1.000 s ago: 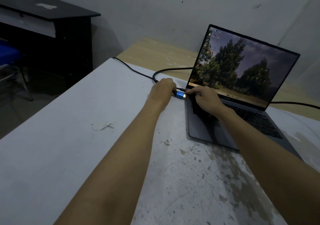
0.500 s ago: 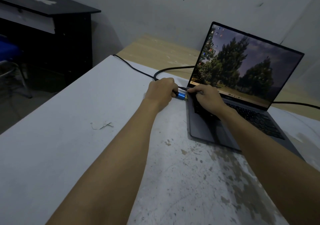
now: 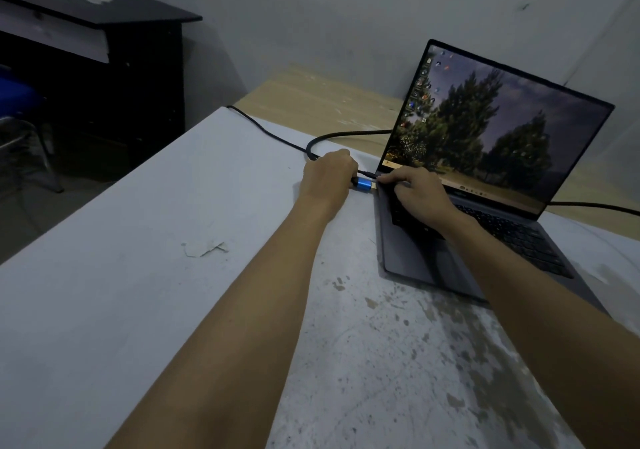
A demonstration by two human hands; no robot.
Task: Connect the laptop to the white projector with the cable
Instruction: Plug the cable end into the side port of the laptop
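The left hand (image 3: pixel 329 178) is curled into a closed fist around the black cable (image 3: pixel 277 139) just behind its blue plug (image 3: pixel 364 184); the fingers themselves are tucked under the hand and out of sight, so only the knuckles and the back of the hand show. The plug's gold tip sits right at the left edge of the laptop (image 3: pixel 485 206), and whether it is already seated in the port is hard to make out. The right hand (image 3: pixel 420 192) lies flat on the laptop's keyboard corner, fingers (image 3: pixel 389 179) loosely extended and close together, the tips touching the deck just beside the plug and holding nothing. The laptop stands open on the stained white surface (image 3: pixel 138 241), its screen lit with trees. The cable loops away behind the left hand toward the surface's far edge, and another dark length runs off the picture at the right. The room is dim.
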